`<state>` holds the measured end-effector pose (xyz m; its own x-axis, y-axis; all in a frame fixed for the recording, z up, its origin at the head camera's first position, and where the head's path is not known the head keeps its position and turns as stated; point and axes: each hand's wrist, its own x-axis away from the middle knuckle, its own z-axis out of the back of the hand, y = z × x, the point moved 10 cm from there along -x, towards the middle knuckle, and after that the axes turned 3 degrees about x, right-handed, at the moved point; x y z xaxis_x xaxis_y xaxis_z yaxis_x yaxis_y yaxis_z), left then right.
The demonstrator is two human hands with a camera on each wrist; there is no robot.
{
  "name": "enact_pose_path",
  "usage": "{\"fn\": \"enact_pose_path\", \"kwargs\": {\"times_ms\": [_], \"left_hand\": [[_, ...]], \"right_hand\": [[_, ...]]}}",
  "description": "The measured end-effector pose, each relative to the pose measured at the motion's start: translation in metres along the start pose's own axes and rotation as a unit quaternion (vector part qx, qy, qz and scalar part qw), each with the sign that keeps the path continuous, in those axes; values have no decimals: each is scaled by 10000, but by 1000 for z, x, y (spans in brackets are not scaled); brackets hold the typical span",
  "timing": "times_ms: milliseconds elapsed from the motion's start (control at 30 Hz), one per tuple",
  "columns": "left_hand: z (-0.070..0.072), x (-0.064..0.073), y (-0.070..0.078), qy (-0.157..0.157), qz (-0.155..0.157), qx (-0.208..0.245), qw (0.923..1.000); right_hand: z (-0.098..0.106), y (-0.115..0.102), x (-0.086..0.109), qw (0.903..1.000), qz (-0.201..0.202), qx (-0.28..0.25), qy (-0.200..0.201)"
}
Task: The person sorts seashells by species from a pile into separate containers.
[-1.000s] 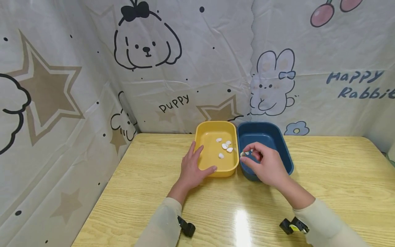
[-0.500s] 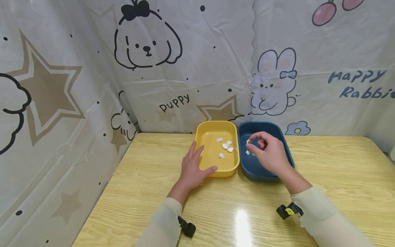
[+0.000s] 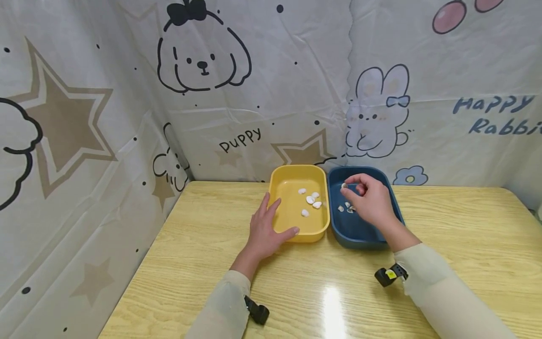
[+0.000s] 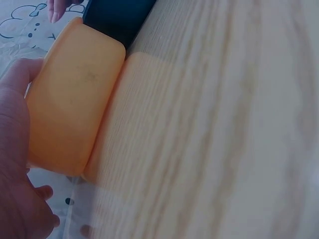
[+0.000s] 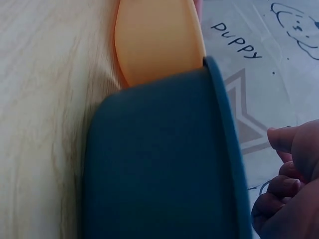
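My right hand [image 3: 372,200] pinches a small pale shell [image 3: 344,186] between thumb and forefinger, over the far part of the blue bin [image 3: 360,243]. Several small, darker-marked shells [image 3: 340,208] lie on that bin's floor below the fingers. In the right wrist view the pinched shell is hidden behind the thumb. At the near left corner of the yellow bin [image 3: 306,238], my left hand [image 3: 264,233] rests with spread fingers along the left rim and the thumb over the front rim. Several white shells [image 3: 310,200] lie inside the yellow bin.
Both bins stand side by side at the back of the wooden table [image 3: 322,282], close to a printed cloth [image 3: 254,117] hanging behind. Another cloth side hangs along the table's left edge. A black wrist camera [image 3: 256,310] sits on the left sleeve.
My right hand, still pinching the shell, has moved from near the shared rim to further back over the blue bin, uncovering the shells lying there. The left hand keeps its place.
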<state>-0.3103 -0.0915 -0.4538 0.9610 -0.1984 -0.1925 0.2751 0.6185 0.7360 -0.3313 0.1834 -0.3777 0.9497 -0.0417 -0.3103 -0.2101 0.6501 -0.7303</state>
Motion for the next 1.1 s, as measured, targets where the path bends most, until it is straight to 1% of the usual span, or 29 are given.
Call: {"fn": "enact_pose_path", "kwargs": {"times_ms": [233,367,633,800,1100], "left_hand": [[-1,0,-1,8,2,-22,10000],[-2,0,-1,-8,41,-10,10000],[-4,-1,0,-56,43,-47,10000],[-4,-1,-1,-72,66,-79,9999],[-3,-1,-1,-55,48,-125,9999]], "right_hand": [[-5,11,-11,9998,-126,123,126],[-10,17,-15,9996,-222,146,107],[-20,35,-19,9984,-532,211,-44],[-27,44,-20,9974,-639,275,-169],[-35,50,-21,9958,-745,284,-456]]}}
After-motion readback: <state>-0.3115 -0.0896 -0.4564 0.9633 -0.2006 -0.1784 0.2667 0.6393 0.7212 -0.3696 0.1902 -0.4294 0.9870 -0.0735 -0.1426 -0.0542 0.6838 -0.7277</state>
